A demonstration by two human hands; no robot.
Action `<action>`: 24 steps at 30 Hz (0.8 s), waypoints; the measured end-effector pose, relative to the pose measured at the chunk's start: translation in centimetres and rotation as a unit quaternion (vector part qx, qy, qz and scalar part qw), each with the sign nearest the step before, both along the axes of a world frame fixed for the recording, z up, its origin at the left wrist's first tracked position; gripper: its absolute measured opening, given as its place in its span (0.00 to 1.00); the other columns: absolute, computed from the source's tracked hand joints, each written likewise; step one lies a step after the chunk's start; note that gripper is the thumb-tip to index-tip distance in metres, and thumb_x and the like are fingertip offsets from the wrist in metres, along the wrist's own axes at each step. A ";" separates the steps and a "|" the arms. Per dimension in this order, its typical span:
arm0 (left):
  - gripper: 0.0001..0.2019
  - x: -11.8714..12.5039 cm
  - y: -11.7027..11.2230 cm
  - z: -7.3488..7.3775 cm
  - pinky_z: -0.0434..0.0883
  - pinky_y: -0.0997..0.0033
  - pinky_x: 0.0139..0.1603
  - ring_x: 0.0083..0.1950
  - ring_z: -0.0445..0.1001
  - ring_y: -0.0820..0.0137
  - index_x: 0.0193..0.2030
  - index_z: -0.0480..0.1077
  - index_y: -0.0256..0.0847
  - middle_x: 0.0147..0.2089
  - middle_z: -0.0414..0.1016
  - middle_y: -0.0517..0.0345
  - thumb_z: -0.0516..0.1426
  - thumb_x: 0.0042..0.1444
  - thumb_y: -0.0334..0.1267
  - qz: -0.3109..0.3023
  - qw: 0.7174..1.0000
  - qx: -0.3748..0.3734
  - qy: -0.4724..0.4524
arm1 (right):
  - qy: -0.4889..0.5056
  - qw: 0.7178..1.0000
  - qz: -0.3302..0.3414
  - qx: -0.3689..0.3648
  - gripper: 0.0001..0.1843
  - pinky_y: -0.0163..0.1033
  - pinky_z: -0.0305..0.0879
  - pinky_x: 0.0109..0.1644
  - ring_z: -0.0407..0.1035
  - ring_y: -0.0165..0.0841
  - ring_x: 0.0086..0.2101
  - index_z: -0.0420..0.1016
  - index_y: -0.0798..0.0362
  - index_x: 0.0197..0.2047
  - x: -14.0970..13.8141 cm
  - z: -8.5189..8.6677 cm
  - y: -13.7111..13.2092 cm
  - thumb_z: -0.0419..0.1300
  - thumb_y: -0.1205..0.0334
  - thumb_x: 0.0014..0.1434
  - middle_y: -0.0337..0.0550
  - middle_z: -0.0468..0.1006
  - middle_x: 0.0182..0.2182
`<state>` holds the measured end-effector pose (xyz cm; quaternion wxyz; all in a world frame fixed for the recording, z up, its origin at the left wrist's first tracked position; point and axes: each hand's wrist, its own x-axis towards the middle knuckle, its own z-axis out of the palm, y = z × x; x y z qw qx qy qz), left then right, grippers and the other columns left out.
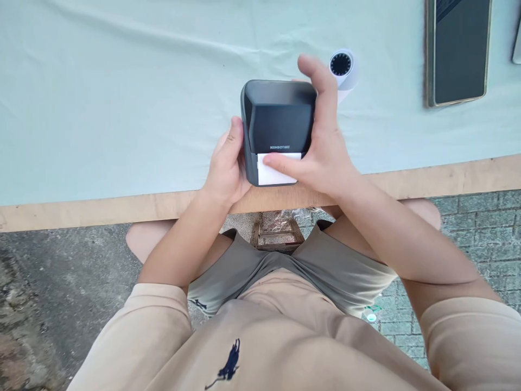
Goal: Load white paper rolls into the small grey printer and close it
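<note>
A small dark grey label printer point(278, 117) sits near the front edge of the table, with a white strip of paper point(273, 175) coming out of its front slot. My left hand point(227, 165) grips the printer's left side, thumb up along its edge. My right hand point(321, 146) wraps around the right side, its index finger over the top corner and its thumb pressing on the white paper.
A white paper roll point(343, 66) lies just behind the printer. A phone point(458, 51) lies face up at the back right, and another device's corner point(517, 43) shows at the right edge. A pale green cloth point(101, 98) covers the wooden table point(81, 209).
</note>
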<state>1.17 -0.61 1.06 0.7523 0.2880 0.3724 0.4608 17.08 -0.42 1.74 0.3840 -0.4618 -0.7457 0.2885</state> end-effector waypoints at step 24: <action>0.21 0.0 0.1 -0.6 0.71 0.57 0.66 0.69 0.67 0.57 0.45 0.75 0.43 0.51 0.79 0.52 0.53 0.61 0.57 0.041 0.999 -0.002 0.035 | -0.026 0.997 0.044 0.063 0.37 0.57 0.55 0.71 0.49 0.46 0.69 0.49 0.39 0.68 1.4 -0.2 -0.2 0.55 0.42 0.60 0.45 0.55 0.68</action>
